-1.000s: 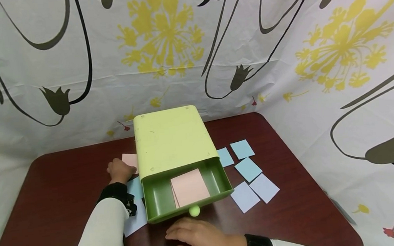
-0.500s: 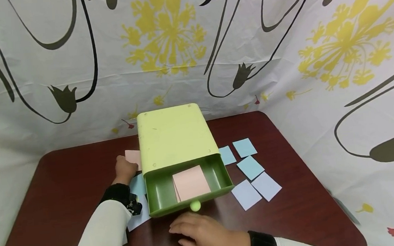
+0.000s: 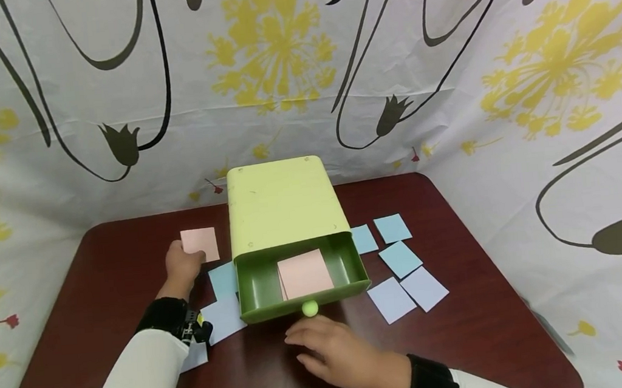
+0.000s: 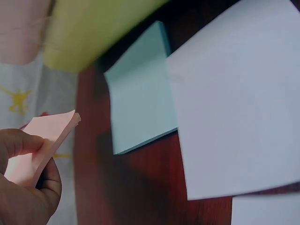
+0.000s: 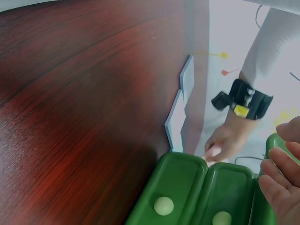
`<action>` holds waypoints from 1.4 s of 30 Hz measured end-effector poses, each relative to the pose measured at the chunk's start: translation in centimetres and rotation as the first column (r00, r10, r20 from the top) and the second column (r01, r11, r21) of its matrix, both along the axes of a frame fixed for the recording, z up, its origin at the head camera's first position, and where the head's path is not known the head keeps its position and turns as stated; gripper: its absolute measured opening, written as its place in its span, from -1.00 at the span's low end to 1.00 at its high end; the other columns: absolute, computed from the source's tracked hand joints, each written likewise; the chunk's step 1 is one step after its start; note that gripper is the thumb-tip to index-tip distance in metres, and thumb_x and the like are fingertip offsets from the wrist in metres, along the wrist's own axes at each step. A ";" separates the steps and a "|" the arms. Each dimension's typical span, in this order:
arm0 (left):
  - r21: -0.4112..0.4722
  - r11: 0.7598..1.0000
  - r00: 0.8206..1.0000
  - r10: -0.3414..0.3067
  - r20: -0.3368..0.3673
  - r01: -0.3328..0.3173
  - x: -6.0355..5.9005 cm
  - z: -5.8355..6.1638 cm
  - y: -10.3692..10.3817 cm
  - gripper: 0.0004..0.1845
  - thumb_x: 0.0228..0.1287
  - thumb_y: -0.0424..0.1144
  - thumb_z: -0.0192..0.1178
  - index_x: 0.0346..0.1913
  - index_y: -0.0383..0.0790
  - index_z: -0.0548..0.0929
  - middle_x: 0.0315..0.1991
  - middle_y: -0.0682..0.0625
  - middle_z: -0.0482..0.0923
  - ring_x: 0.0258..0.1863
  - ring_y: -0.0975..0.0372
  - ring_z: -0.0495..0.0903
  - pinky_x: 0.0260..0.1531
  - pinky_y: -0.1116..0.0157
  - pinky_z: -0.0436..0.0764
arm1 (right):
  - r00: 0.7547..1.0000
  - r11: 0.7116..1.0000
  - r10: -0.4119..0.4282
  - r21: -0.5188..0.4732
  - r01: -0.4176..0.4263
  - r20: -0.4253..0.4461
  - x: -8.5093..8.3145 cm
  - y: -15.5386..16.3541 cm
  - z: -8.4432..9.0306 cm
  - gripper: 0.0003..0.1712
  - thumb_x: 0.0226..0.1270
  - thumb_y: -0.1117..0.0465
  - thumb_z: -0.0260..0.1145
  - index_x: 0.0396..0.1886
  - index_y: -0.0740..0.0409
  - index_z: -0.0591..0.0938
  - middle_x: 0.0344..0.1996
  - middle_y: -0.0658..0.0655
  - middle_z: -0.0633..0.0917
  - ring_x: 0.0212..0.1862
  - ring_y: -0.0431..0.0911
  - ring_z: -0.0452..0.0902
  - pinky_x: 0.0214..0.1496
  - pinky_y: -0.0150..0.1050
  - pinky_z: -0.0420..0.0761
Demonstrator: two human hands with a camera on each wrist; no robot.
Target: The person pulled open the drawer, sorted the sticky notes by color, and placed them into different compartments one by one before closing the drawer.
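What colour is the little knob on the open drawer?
Pale yellow-green, lighter than the drawer; the knob shows best in the head view.

Dark red-brown wooden desk [image 3: 465, 340] with rounded corners, backed by a flower-printed cloth. Near the middle, a light green drawer box [image 3: 281, 205], its dark green drawer [image 3: 252, 287] pulled out toward the near edge. Right of the box, three pale blue paper squares [image 3: 400, 259] and, nearer, two lavender squares [image 3: 406, 294], lying just beside one another. Left of the box, one blue square [image 3: 223, 280] and lavender sheets [image 3: 222, 320] partly overlapping.
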State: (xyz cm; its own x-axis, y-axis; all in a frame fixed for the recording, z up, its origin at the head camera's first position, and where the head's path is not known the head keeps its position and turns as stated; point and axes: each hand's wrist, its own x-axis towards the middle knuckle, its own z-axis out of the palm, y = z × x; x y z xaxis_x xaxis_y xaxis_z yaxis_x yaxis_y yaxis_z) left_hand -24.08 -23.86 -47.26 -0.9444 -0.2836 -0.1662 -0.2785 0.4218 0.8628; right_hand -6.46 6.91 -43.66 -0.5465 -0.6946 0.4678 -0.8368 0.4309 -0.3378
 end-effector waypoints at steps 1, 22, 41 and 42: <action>0.012 1.000 1.000 0.006 -0.002 -0.006 0.2 0.2 -0.1 -0.44 0.22 -0.45 0.07 0.26 -0.54 0.18 0.17 -0.44 0.28 0.10 -0.20 0.34 0.09 -0.13 0.47 | 1.000 1.000 0.000 -0.012 0.000 0.006 0.0 0.2 0.0 -0.66 0.14 0.32 0.44 -0.04 0.17 0.65 -0.03 0.05 0.64 0.05 -0.14 0.55 0.13 -0.39 0.51; -0.050 0.996 0.969 -0.085 -0.233 0.075 7.3 10.5 1.7 -0.49 0.22 -0.38 0.09 0.22 -0.46 0.29 0.10 -0.35 0.38 -0.11 -0.03 0.35 -0.29 0.21 0.46 | 0.966 0.965 -0.255 -0.076 0.251 -0.045 1.0 6.3 0.1 -0.52 -0.11 0.39 0.54 -0.08 0.18 0.66 -0.13 0.06 0.68 -0.03 -0.04 0.59 -0.03 -0.19 0.63; -0.204 0.897 0.855 -0.437 -0.281 0.392 12.6 14.2 8.6 -0.66 0.12 -0.43 0.07 0.02 -0.32 0.45 -0.13 -0.21 0.56 -0.33 0.06 0.46 -0.44 0.26 0.49 | 0.933 0.917 -0.360 -0.182 0.356 0.009 2.1 9.9 1.0 -0.50 -0.12 0.50 0.51 -0.08 0.22 0.66 -0.10 0.10 0.67 -0.05 -0.05 0.58 -0.26 -0.53 0.58; -0.216 0.887 0.851 -0.455 -0.264 0.408 12.7 14.1 8.8 -0.66 0.11 -0.44 0.07 0.01 -0.31 0.45 -0.14 -0.20 0.56 -0.32 0.08 0.46 -0.42 0.27 0.48 | 0.931 0.914 -0.364 -0.186 0.361 0.021 2.2 10.0 1.1 -0.50 -0.11 0.50 0.51 -0.07 0.22 0.66 -0.09 0.11 0.66 -0.05 -0.05 0.57 -0.30 -0.56 0.57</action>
State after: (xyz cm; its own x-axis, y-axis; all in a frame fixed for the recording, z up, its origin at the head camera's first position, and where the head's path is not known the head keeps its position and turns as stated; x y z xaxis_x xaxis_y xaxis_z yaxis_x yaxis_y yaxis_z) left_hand -11.40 -15.01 -33.15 -0.9741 0.1654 0.1542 0.2219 0.5670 0.7933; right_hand -4.28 16.91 -42.59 -0.7373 -0.3514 0.5770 -0.6398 0.6374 -0.4294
